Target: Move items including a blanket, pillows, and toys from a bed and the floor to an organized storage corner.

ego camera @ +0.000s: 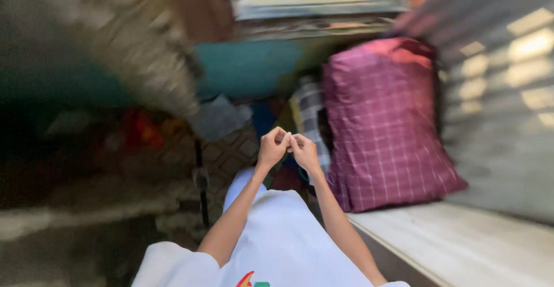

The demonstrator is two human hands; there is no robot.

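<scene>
Nearest me, at 6 o'clock, is the white shirt (277,246) w/ a bit of coloured print at the bottom edge. Both bare forearms run up from it toward centre frame.

Left hand (272,147) and right hand (304,151) meet just above centre, fingertips touching each other. Both are curled, fingers pinched in toward one another. Can't tell if anything sits betw. them; too small and blurred to make out, so I can't say whether they're gripping something or just pressed together.

At 4 o'clock, a pale wooden bench (461,246) runs off to the lower right. Standing on its far end, at 2–3 o'clock from the hands and just beside the right hand, is a big purple checked bag (384,131), tilted, top leaning away. Betw. the bag and the hands, a grey-and-white checked cloth (309,111) pokes up, partly hidden.

At 9 o'clock, the floor (86,229) is dark and smeared by motion. A thin dark strap (201,177) hangs down just left of the left forearm. Further out at 10 o'clock, red and yellow blobs (141,131), too blurred to identify.

At 12 o'clock, a teal wall (248,68), and above it a pale ledge (323,1). At 1–3 o'clock, far right, a grey wall (502,91) w/ patches of light.
</scene>
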